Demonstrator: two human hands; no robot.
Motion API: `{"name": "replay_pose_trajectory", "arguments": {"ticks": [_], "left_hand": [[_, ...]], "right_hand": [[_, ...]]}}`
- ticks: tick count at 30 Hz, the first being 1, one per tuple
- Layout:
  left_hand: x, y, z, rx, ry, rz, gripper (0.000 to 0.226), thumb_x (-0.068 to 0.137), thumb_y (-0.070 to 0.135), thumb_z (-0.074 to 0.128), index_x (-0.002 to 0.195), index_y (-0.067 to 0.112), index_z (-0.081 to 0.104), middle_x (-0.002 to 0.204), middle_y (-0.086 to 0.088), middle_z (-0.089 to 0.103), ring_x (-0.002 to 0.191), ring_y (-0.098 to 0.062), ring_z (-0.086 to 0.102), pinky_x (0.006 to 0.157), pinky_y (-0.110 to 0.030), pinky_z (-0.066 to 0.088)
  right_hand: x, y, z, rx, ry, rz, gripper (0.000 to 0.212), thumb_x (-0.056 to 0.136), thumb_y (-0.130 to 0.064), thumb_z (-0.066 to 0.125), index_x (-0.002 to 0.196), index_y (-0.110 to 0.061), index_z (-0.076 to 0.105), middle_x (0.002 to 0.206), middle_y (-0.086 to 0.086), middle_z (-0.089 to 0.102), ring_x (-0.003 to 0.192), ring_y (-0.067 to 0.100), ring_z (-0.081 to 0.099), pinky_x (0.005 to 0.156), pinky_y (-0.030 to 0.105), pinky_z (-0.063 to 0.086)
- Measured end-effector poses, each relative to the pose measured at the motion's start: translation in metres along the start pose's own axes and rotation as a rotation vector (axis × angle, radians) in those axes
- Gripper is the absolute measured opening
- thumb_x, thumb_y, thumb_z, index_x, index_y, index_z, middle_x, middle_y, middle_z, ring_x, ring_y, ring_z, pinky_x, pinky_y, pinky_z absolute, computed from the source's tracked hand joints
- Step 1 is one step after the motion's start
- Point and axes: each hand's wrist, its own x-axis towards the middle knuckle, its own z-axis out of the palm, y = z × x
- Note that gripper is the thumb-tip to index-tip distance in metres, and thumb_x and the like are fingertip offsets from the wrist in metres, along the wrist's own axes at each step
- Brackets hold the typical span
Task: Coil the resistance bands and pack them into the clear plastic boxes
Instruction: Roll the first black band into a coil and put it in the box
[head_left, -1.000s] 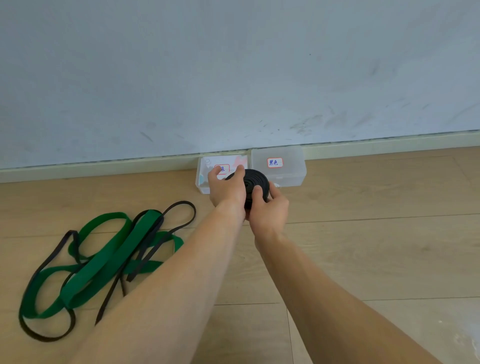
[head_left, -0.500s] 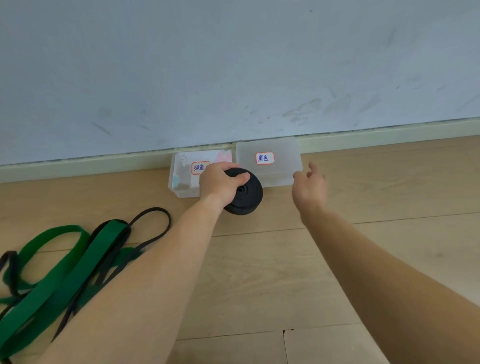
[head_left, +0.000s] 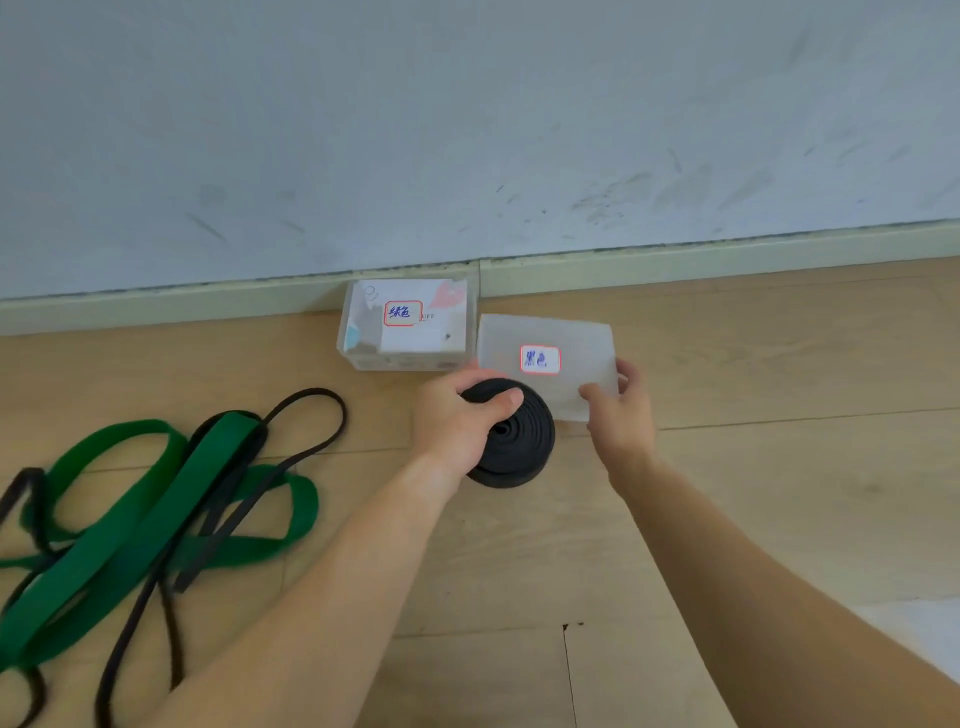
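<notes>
At frame centre the left hand (head_left: 457, 423) grips the coiled black band (head_left: 522, 441) while the right hand (head_left: 621, 415) pinches the frosted clear box (head_left: 561, 332) at its near corner

Looks like a plain, pretty bare indoor room, maybe a spare room in someone's home. Light wood-look plank floor (head_left: 753, 493), a pale wall (head_left: 467, 130) with loads of grey scuff marks, and a pale green skirting board (head_left: 675, 266) along the bottom. Stuff just sits on the floor: two small plastic boxes (head_left: 408, 343) with handwritten labels near the far skirting, and loose resistance bands (head_left: 130, 525) heaped on the left.
</notes>
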Motion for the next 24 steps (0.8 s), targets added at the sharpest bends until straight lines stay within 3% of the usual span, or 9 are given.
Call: {"name": "replay_pose_trajectory", "arguments": {"ticks": [2, 4, 8, 11, 13, 15, 18, 24], "left_hand": [[-0.029, -0.011, -0.011, -0.009, 0.02, -0.051, 0.015, 0.079, 0.021, 0.085, 0.09, 0.029, 0.079, 0.125, 0.014, 0.067, 0.116, 0.0, 0.06, 0.092, -0.017, 0.045], [-0.054, -0.019, -0.027, -0.044, 0.041, -0.121, 0.017, 0.079, 0.022, 0.085, 0.093, 0.031, 0.079, 0.131, 0.014, 0.065, 0.119, -0.005, 0.061, 0.096, -0.023, 0.046], [-0.091, -0.032, -0.059, -0.071, 0.089, -0.208, 0.019, 0.08, 0.019, 0.085, 0.093, 0.032, 0.077, 0.107, 0.015, 0.073, 0.104, -0.01, 0.067, 0.081, -0.019, 0.049], [-0.12, -0.052, -0.072, -0.084, 0.141, -0.287, 0.015, 0.082, 0.02, 0.083, 0.09, 0.031, 0.078, 0.096, 0.011, 0.076, 0.099, -0.015, 0.068, 0.073, -0.022, 0.05], [-0.137, -0.067, -0.071, -0.111, 0.112, -0.335, 0.018, 0.08, 0.019, 0.084, 0.09, 0.032, 0.078, 0.1, 0.009, 0.076, 0.102, -0.016, 0.068, 0.075, -0.023, 0.05], [-0.146, -0.078, -0.062, -0.078, 0.033, -0.332, 0.021, 0.078, 0.016, 0.085, 0.088, 0.033, 0.078, 0.116, 0.01, 0.073, 0.109, -0.014, 0.066, 0.084, -0.023, 0.048], [-0.143, -0.078, -0.045, 0.003, -0.083, -0.286, 0.024, 0.079, 0.015, 0.085, 0.09, 0.035, 0.077, 0.147, 0.01, 0.054, 0.127, -0.006, 0.053, 0.097, -0.022, 0.041], [-0.123, -0.067, -0.024, -0.019, -0.076, -0.172, 0.031, 0.077, 0.015, 0.086, 0.101, 0.032, 0.079, 0.156, 0.008, 0.044, 0.125, 0.002, 0.05, 0.095, -0.015, 0.037]], "right_hand": [[-0.03, 0.014, -0.01, -0.158, -0.103, -0.059, 0.077, 0.083, -0.036, 0.062, 0.151, -0.043, 0.028, 0.132, -0.001, 0.048, 0.111, 0.016, 0.054, 0.097, 0.037, 0.044], [-0.055, 0.02, -0.018, -0.421, -0.269, -0.114, 0.083, 0.086, -0.042, 0.067, 0.154, -0.048, 0.019, 0.131, -0.001, 0.037, 0.109, 0.018, 0.048, 0.093, 0.034, 0.04], [-0.079, 0.014, -0.021, -1.035, -0.346, -0.322, 0.105, 0.065, -0.067, 0.074, 0.149, -0.033, 0.022, 0.151, 0.001, 0.014, 0.132, 0.029, 0.038, 0.097, 0.042, 0.047], [-0.08, 0.005, -0.012, -1.336, -0.324, -0.587, 0.109, 0.065, -0.073, 0.069, 0.15, -0.026, 0.02, 0.163, 0.004, -0.006, 0.15, 0.031, 0.007, 0.114, 0.046, 0.033], [-0.075, 0.0, -0.006, -1.409, -0.355, -0.672, 0.111, 0.067, -0.076, 0.067, 0.153, -0.029, 0.015, 0.165, 0.005, -0.007, 0.152, 0.034, 0.0, 0.12, 0.05, 0.024], [-0.07, -0.005, -0.002, -1.441, -0.407, -0.678, 0.112, 0.069, -0.077, 0.065, 0.156, -0.036, 0.007, 0.165, 0.003, 0.001, 0.151, 0.036, 0.006, 0.119, 0.052, 0.025], [-0.066, -0.008, 0.003, -1.461, -0.409, -0.68, 0.108, 0.071, -0.078, 0.065, 0.155, -0.04, 0.008, 0.159, 0.004, 0.021, 0.141, 0.036, 0.027, 0.109, 0.051, 0.039], [-0.074, 0.0, 0.016, -1.499, -0.311, -0.721, 0.102, 0.075, -0.076, 0.062, 0.155, -0.03, 0.019, 0.153, 0.011, 0.031, 0.132, 0.039, 0.039, 0.093, 0.047, 0.05]]}}
